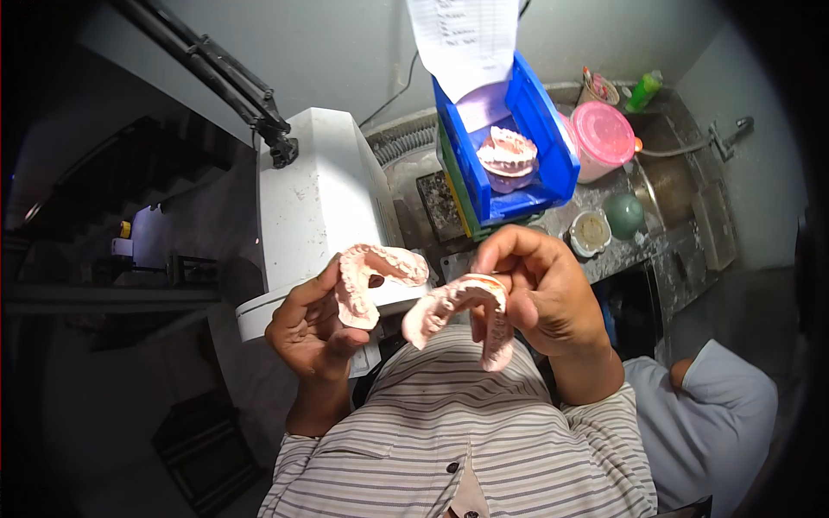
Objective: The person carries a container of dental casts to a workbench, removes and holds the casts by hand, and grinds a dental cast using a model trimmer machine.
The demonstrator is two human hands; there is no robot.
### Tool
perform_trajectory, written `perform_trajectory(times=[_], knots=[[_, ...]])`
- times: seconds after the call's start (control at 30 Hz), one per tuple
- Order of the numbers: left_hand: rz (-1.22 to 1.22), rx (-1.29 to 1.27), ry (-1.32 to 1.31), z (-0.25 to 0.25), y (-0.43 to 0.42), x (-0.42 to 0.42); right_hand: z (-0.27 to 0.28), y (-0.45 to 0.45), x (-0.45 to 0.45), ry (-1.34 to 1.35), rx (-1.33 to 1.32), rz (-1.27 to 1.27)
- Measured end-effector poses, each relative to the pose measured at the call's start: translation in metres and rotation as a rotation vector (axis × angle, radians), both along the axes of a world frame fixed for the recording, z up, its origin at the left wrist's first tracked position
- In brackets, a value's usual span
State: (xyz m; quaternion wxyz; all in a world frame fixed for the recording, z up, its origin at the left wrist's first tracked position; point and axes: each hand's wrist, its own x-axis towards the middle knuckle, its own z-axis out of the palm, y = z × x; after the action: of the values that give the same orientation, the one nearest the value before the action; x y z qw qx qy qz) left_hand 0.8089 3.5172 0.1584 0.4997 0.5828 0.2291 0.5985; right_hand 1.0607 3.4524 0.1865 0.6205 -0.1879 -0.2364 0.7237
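Note:
A pale pink, horseshoe-shaped dental cast (352, 281) is gripped between the thumb and fingers of my left hand (306, 328). My right hand (544, 298) pinches a second dental cast (458, 302) of the same colour, tilted with one arm of the arch pointing down. Along its upper edge runs a small orange-red mark. The two casts are held close together in front of my striped shirt, with a narrow gap between them. Parts of both casts are hidden behind my fingers.
Beyond my hands stands a blue bin (553, 164) with stacked dental casts (508, 155) and a paper sheet (466, 43). To its right are a pink-lidded tub (602, 134), a white cup (591, 233) and a green bowl (623, 214). A white machine (319, 198) stands at left.

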Motion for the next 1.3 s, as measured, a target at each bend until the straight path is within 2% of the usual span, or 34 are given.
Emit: perform_trajectory(times=[0.1, 0.17, 0.23, 0.37, 0.43, 0.5, 0.53, 0.57, 0.63, 0.67, 0.77, 1.0, 1.3], knots=[[-0.039, -0.059, 0.020, 0.004, -0.001, -0.001, 0.013, 0.000, 0.015, -0.109, 0.034, -0.059], [-0.050, -0.080, 0.049, 0.006, -0.002, -0.003, 0.032, 0.002, 0.023, -0.226, 0.165, -0.290], [-0.049, -0.042, 0.029, -0.001, 0.001, -0.003, 0.039, 0.011, 0.045, -0.503, 0.346, -0.492], [-0.075, 0.008, -0.004, -0.003, 0.002, 0.000, 0.066, 0.045, 0.050, -1.084, 0.377, -1.085], [-0.089, 0.015, -0.009, -0.003, 0.003, -0.001, 0.069, 0.062, 0.055, -1.363, 0.325, -1.101], [-0.108, 0.009, -0.005, -0.002, 0.002, -0.001, 0.066, 0.077, 0.061, -1.739, 0.392, -1.117], [-0.102, 0.011, -0.007, -0.002, 0.002, -0.002, 0.065, 0.082, 0.061, -1.724, 0.271, -1.028], [-0.117, -0.004, -0.021, -0.001, 0.001, -0.002, 0.063, 0.088, 0.060, -1.722, 0.278, -1.026], [-0.125, -0.019, -0.036, -0.002, -0.002, -0.005, 0.060, 0.099, 0.061, -2.062, 0.304, -0.953], [-0.143, -0.032, -0.059, -0.003, -0.004, -0.006, 0.057, 0.103, 0.061, -2.117, 0.295, -0.897], [-0.151, -0.026, -0.085, -0.006, -0.013, -0.012, 0.044, 0.113, 0.061, -2.237, 0.395, -0.953], [-0.089, 0.023, -0.133, -0.018, -0.045, -0.024, 0.054, 0.119, 0.061, -2.402, 0.332, -0.794], [0.061, -0.101, -0.189, -0.033, -0.099, -0.045, 0.058, 0.141, 0.075, -2.423, 0.353, -0.631]])
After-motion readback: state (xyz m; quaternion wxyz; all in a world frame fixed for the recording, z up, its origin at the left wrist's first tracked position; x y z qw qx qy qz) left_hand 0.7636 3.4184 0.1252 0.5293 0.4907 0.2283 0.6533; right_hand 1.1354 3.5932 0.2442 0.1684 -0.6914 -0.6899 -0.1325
